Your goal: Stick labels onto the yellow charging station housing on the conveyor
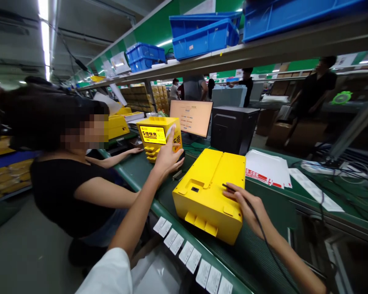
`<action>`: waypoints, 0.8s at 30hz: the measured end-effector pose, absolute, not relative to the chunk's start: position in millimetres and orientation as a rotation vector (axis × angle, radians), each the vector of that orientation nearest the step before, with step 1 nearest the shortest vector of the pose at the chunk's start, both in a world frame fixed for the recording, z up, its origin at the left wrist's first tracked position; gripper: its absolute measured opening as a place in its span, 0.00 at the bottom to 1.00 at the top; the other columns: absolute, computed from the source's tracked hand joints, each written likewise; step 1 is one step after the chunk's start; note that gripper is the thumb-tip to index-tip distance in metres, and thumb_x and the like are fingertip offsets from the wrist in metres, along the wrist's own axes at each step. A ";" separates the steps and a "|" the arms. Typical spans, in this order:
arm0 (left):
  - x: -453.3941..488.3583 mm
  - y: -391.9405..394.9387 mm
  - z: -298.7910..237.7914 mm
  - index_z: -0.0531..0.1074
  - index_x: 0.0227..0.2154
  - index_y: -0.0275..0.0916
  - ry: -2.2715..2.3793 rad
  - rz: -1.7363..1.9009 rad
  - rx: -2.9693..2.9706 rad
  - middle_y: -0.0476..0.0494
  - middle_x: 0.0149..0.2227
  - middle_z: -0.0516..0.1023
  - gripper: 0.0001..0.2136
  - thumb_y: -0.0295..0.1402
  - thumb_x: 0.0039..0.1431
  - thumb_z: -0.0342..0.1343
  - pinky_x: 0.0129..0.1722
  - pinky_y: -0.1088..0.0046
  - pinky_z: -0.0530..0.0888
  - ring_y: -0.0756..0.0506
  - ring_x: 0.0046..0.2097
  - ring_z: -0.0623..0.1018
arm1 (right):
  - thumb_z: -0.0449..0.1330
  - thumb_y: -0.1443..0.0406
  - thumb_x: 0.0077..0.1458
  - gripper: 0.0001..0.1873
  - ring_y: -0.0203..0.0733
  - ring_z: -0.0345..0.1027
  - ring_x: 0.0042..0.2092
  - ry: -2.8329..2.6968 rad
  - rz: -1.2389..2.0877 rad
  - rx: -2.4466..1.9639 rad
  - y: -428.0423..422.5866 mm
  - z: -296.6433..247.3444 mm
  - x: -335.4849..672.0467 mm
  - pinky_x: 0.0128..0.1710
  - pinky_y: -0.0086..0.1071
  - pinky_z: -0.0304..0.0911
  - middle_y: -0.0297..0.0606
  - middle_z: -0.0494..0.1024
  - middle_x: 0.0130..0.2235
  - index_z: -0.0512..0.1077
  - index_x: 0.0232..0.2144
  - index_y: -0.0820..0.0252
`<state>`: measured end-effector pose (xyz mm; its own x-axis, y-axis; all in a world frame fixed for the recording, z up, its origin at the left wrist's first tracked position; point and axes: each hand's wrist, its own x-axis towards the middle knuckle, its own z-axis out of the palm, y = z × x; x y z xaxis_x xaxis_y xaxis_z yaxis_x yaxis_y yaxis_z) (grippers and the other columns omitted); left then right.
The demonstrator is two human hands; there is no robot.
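A yellow box-shaped device (210,190) lies on its face on the green conveyor belt (257,245) in front of me. My right hand (245,204) rests on its right side, fingers closed round a thin black cable (263,237) whose end points at the device's back. My left hand (168,155) reaches out and grips the side of a second yellow device (156,136), which stands upright with a lit label on its front. A small white item shows between that hand's fingers.
A co-worker in black (70,192) sits at my left, one arm on the belt. Behind stand a monitor (191,118), a black computer case (234,128) and white sheets (268,167). Paper labels (187,255) line the belt's near edge. Blue bins (202,34) fill the shelf overhead.
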<state>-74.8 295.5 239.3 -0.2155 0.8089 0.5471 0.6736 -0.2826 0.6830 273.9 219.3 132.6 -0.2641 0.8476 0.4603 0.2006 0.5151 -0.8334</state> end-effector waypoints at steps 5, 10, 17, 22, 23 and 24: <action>-27.1 293.4 198.3 0.31 0.76 0.50 1.564 1.473 2.045 0.32 0.61 0.77 0.46 0.34 0.66 0.58 0.35 0.74 0.79 0.51 0.31 0.81 | 0.41 0.45 0.74 0.33 0.57 0.77 0.53 -1.456 0.375 -1.335 238.9 85.3 374.2 0.55 0.49 0.72 0.52 0.81 0.50 0.71 0.56 0.63; 19.8 278.6 172.9 0.25 0.75 0.50 1.298 1.333 1.981 0.28 0.64 0.73 0.49 0.35 0.66 0.59 0.40 0.73 0.80 0.48 0.43 0.84 | 0.56 0.38 0.60 0.31 0.69 0.76 0.50 -1.615 0.352 -1.519 219.0 -4.1 437.4 0.52 0.60 0.71 0.56 0.81 0.47 0.76 0.42 0.59; 90.1 257.0 172.9 0.20 0.74 0.50 1.169 1.264 1.919 0.34 0.60 0.78 0.53 0.35 0.65 0.60 0.61 0.55 0.76 0.41 0.55 0.82 | 0.52 0.46 0.68 0.28 0.58 0.72 0.55 -1.846 0.449 -1.534 180.1 -25.7 496.7 0.65 0.59 0.60 0.46 0.80 0.48 0.73 0.58 0.55; 145.0 242.2 170.9 0.18 0.73 0.52 1.169 1.129 1.998 0.36 0.63 0.76 0.57 0.32 0.62 0.63 0.67 0.47 0.69 0.37 0.66 0.74 | 0.46 0.39 0.68 0.37 0.59 0.77 0.50 -1.760 0.497 -1.634 171.1 15.9 555.3 0.53 0.53 0.74 0.52 0.81 0.49 0.77 0.54 0.60; 154.6 240.4 170.4 0.18 0.73 0.52 1.129 1.107 1.997 0.35 0.64 0.75 0.57 0.31 0.62 0.63 0.67 0.47 0.69 0.36 0.66 0.74 | 0.44 0.37 0.68 0.40 0.58 0.79 0.44 -1.731 0.500 -1.654 173.1 37.0 567.0 0.45 0.50 0.78 0.52 0.82 0.43 0.78 0.53 0.62; 163.5 239.1 169.9 0.18 0.73 0.52 1.084 1.095 1.994 0.35 0.64 0.74 0.57 0.31 0.62 0.63 0.67 0.47 0.69 0.36 0.66 0.74 | 0.42 0.37 0.68 0.43 0.54 0.79 0.35 -1.697 0.493 -1.678 176.1 63.7 578.0 0.35 0.46 0.78 0.50 0.82 0.36 0.76 0.56 0.64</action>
<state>163.5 239.1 169.9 0.3222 0.8700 0.3732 0.3639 -0.4777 0.7996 578.0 176.1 63.7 0.0734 0.9758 0.2060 0.7138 0.0929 -0.6942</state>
